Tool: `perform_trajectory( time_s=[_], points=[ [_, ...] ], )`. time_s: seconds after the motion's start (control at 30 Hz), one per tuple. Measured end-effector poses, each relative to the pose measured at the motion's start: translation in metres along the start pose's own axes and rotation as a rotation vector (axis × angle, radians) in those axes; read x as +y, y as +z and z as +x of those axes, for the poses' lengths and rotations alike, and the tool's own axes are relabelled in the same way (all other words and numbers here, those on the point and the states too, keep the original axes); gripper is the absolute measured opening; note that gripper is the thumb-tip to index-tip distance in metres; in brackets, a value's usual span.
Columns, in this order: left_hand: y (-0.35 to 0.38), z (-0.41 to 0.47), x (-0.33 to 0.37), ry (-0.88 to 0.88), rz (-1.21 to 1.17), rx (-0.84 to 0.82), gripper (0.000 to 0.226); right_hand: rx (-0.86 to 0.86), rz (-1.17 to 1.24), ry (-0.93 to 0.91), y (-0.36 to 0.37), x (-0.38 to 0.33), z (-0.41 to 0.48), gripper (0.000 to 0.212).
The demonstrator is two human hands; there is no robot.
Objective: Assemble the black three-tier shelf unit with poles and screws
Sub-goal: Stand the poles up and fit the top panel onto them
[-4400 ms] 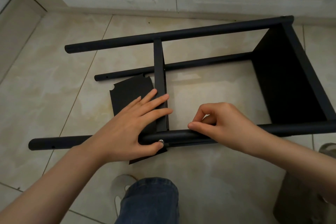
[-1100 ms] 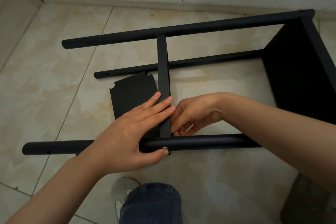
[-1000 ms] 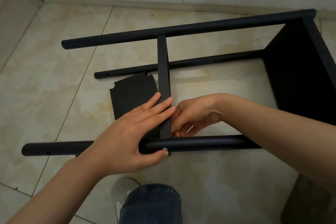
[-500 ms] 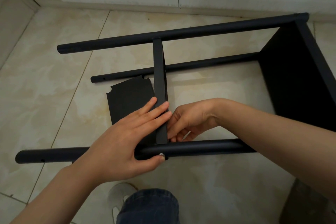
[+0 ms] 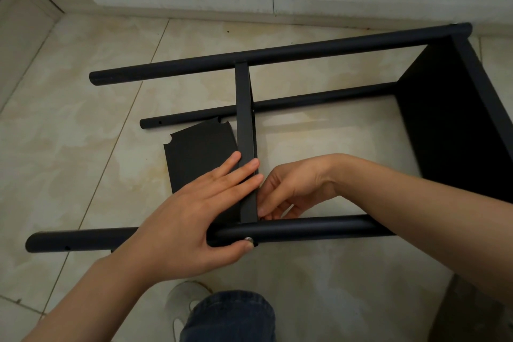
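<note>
The shelf unit (image 5: 449, 125) lies on its side on the tiled floor (image 5: 69, 147). Its middle shelf (image 5: 245, 147), seen edge-on, meets the near pole (image 5: 319, 226) where a silver screw (image 5: 249, 239) sits in the pole's hole. The left hand (image 5: 191, 219) clamps that joint, fingers flat across the shelf edge and thumb curled under the pole onto the screw head. The right hand (image 5: 294, 189) reaches behind the shelf with fingers curled at the corner; whether it holds anything I cannot tell.

The main risk, as I judge it, is misalignment: if the shelf slides along the pole, the screw misses its thread or goes in crooked. If the thumb eases, the screw may drop out and roll away. The pole's left end hangs free, so a hard push could twist the frame. A loose notched shelf panel (image 5: 194, 158) lies underneath and could get scuffed.
</note>
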State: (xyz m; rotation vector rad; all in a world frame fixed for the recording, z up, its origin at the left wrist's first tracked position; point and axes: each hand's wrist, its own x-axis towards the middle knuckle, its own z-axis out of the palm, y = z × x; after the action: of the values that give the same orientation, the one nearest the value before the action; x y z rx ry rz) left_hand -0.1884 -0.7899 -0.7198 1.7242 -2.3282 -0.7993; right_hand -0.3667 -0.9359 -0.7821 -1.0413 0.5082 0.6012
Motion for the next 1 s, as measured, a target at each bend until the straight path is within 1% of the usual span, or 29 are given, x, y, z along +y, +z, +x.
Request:
perform_trajectory(
  time_s=[0.13, 0.23, 0.4, 0.5, 0.63, 0.77, 0.87, 1.0],
  points=[
    [0.0, 0.0, 0.0, 0.0, -0.003, 0.004, 0.084, 0.024, -0.002, 0.013, 0.002, 0.002, 0.004, 0.016],
    [0.0, 0.0, 0.0, 0.0, -0.005, 0.007, 0.083, 0.036, 0.012, -0.009, 0.006, 0.001, 0.009, 0.011],
    [-0.001, 0.0, 0.001, -0.003, -0.013, 0.004, 0.083, -0.008, 0.029, 0.011, 0.003, 0.0, 0.004, 0.021],
    [-0.001, 0.0, 0.001, -0.003, -0.009, 0.005, 0.083, 0.013, 0.027, 0.018, 0.004, 0.001, 0.005, 0.019],
    [-0.001, -0.001, 0.001, -0.002, -0.01, 0.004, 0.083, 0.044, 0.018, 0.023, 0.009, 0.0, 0.011, 0.01],
    [-0.001, -0.001, 0.0, -0.002, -0.013, 0.002, 0.083, -0.011, 0.056, 0.024, 0.005, -0.001, 0.006, 0.02],
    [0.0, -0.001, 0.0, 0.002, -0.018, 0.003, 0.083, -0.002, 0.037, 0.035, 0.003, 0.0, 0.004, 0.024],
    [0.0, -0.002, -0.001, 0.006, -0.016, 0.004, 0.083, 0.03, 0.036, 0.031, 0.009, 0.0, 0.01, 0.015]
  ],
)
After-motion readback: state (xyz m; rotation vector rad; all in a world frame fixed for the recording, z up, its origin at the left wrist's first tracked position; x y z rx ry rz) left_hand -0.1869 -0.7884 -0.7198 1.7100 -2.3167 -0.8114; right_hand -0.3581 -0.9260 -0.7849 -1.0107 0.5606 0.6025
